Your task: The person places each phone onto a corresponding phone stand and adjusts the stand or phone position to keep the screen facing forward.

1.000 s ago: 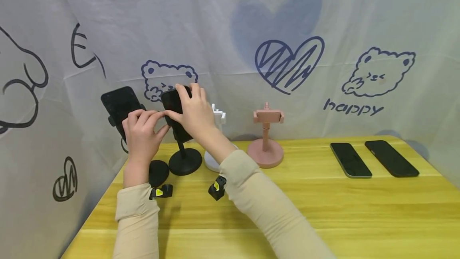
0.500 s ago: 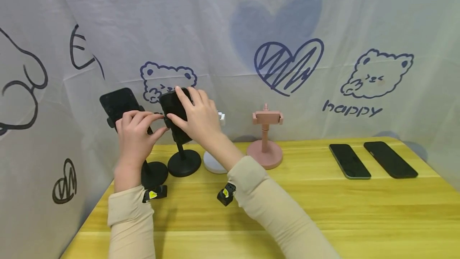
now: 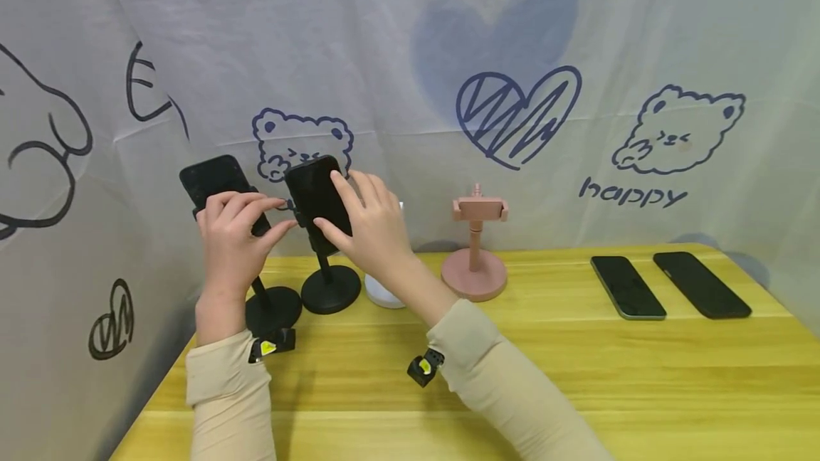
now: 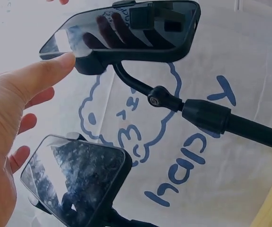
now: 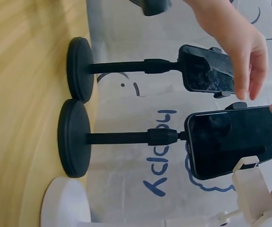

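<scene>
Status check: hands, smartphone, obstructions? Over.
Left hand at clamp, contact unclear; right hand at smartphone, right edge. Smartphone tilted in second black phone stand from left. White phone stand close by, partly hidden by right hand.

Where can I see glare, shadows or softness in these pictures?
Left wrist view: finger-shaped reflections on the upper phone's screen, pale glare and mottled smudges on the lower phone's; head view: a faint shadow on the yellow table beside the left sleeve; right wrist view: the table's wood grain looks soft.
</scene>
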Demonstrator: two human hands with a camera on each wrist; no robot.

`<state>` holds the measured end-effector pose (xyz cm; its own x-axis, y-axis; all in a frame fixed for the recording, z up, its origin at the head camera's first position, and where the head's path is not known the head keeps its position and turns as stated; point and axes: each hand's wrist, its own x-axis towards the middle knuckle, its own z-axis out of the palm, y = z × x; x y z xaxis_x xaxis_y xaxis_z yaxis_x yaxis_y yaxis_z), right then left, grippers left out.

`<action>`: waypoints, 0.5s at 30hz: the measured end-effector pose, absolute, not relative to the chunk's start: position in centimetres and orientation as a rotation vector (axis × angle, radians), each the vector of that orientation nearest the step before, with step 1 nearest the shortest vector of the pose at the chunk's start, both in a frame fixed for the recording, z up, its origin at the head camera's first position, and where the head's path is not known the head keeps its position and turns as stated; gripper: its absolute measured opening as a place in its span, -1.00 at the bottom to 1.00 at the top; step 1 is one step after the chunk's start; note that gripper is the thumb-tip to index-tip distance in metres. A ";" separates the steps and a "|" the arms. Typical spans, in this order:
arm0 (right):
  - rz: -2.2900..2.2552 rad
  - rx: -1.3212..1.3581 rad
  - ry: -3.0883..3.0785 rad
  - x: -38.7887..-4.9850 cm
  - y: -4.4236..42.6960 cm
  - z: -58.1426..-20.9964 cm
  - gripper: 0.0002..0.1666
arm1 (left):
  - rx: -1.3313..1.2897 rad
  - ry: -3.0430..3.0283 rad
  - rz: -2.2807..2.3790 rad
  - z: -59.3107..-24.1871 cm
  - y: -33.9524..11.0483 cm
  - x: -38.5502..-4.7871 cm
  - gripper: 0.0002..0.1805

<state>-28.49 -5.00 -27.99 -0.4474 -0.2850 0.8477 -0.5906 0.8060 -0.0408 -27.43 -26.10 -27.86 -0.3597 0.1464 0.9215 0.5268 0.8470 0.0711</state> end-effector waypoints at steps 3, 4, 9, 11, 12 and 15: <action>0.415 0.665 -2.025 -28.3 -4.5 -28.6 -0.22 | -0.511 -1.903 -0.434 -27.6 -25.7 -27.2 -0.61; 0.415 0.666 -2.017 -28.2 -4.3 -28.8 -0.22 | -0.514 -1.898 -0.431 -27.6 -25.5 -27.1 -0.61; 0.439 0.667 -1.992 -27.9 -3.2 -29.7 -0.26 | -0.542 -1.887 -0.412 -27.6 -24.7 -27.1 -0.61; 0.450 0.663 -1.984 -27.8 -2.7 -30.0 -0.28 | -0.557 -1.885 -0.396 -27.6 -24.3 -27.2 -0.62; 0.458 0.663 -1.981 -27.7 -2.4 -30.2 -0.28 | -0.563 -1.883 -0.386 -27.6 -24.1 -27.2 -0.62; 0.490 0.665 -1.976 -27.6 -1.7 -30.5 -0.28 | -0.584 -1.876 -0.365 -27.5 -23.6 -27.3 -0.63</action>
